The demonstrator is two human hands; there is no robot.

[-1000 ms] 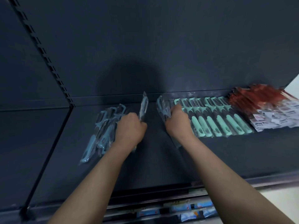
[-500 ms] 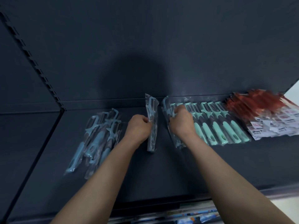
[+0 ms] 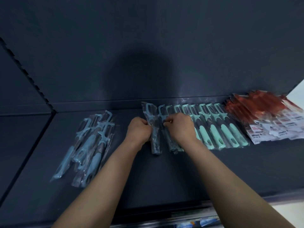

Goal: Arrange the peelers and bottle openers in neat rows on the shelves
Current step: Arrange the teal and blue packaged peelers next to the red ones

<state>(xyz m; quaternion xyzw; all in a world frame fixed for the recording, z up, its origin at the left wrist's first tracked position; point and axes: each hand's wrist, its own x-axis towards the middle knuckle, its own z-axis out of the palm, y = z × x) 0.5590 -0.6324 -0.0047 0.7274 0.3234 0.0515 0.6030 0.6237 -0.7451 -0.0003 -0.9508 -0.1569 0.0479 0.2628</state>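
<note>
On the dark shelf (image 3: 164, 175) my left hand (image 3: 139, 130) grips a wrapped blue peeler (image 3: 154, 140), which lies just left of a neat row of mint-green peelers (image 3: 218, 130). My right hand (image 3: 181, 127) pinches the leftmost wrapped peeler (image 3: 171, 143) of that row, right beside the blue one. A loose heap of blue peelers (image 3: 90, 143) in clear wrappers lies at the left. Red bottle openers (image 3: 263, 112) on white cards are stacked at the far right.
The shelf's dark back wall (image 3: 148, 46) rises straight behind the items. A slotted upright (image 3: 28, 76) marks the left end of this bay. Packaged goods (image 3: 197, 223) show on a lower shelf below the front edge. Bare shelf lies in front of the rows.
My left hand has carried the blue peeler from the heap's side rightward and laid it against the row. My right hand stayed at the row's left end.
</note>
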